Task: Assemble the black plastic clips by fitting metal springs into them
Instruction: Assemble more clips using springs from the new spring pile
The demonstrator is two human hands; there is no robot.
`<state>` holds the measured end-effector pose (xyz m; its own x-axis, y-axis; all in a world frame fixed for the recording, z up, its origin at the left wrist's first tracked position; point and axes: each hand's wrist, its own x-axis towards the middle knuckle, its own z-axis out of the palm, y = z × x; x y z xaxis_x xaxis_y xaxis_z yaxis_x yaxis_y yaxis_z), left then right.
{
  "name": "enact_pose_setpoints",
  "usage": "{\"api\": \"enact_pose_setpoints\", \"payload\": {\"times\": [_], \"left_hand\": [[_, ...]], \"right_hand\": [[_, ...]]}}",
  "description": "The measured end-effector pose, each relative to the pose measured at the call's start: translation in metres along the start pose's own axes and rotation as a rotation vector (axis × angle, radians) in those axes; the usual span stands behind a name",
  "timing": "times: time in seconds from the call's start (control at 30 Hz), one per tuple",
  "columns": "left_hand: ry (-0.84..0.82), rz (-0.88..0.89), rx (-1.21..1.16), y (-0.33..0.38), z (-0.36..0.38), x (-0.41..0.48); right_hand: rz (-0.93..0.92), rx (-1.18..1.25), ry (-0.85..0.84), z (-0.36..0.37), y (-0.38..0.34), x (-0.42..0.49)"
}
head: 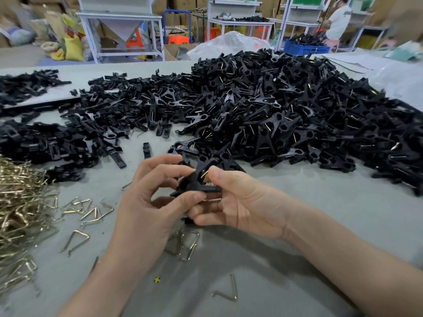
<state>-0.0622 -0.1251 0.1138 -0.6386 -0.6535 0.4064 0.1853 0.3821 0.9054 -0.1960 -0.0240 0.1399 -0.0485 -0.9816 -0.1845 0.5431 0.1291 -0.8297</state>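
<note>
Both hands hold one black plastic clip [198, 182] above the grey table, low in the middle of the view. My left hand [151, 202] grips its left side with thumb and curled fingers. My right hand [240, 202] pinches its right end, thumb on top. A bit of metal spring [204, 173] shows in the clip by the right thumb. A heap of loose metal springs [20, 207] lies at the left. Unassembled black clip halves [75, 136] lie beyond it.
A big mound of assembled black clips [286, 110] fills the table's middle and right. Single springs [75, 241] [226, 291] [185, 243] lie scattered near my wrists. Behind the table stand white metal benches [121, 30], sacks and a blue crate [304, 48]; a person [338, 17] works at the far right.
</note>
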Motion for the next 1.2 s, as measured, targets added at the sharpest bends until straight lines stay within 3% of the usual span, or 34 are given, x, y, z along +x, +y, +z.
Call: {"api": "enact_pose_setpoints", "payload": {"times": [0.13, 0.37, 0.5, 0.87, 1.07, 1.2], "left_hand": [[-0.01, 0.008, -0.032, 0.0, 0.002, 0.0], [-0.085, -0.045, -0.011, 0.004, 0.003, -0.002], [-0.023, -0.111, -0.053, 0.003, 0.003, -0.002], [0.094, -0.048, 0.114, 0.001, -0.004, 0.0], [-0.006, 0.112, 0.293, 0.006, -0.003, -0.001], [-0.016, 0.205, 0.412, 0.004, 0.0, -0.001]], "right_hand": [[-0.053, 0.009, -0.029, 0.002, 0.002, 0.0], [-0.225, -0.023, 0.067, 0.002, 0.003, 0.004], [-0.299, -0.013, 0.124, 0.001, 0.003, 0.005], [-0.451, -0.013, 0.243, -0.004, -0.002, 0.003], [-0.376, -0.038, 0.29, 0.002, 0.007, 0.012], [-0.277, -0.068, 0.199, 0.006, 0.013, 0.013]]}}
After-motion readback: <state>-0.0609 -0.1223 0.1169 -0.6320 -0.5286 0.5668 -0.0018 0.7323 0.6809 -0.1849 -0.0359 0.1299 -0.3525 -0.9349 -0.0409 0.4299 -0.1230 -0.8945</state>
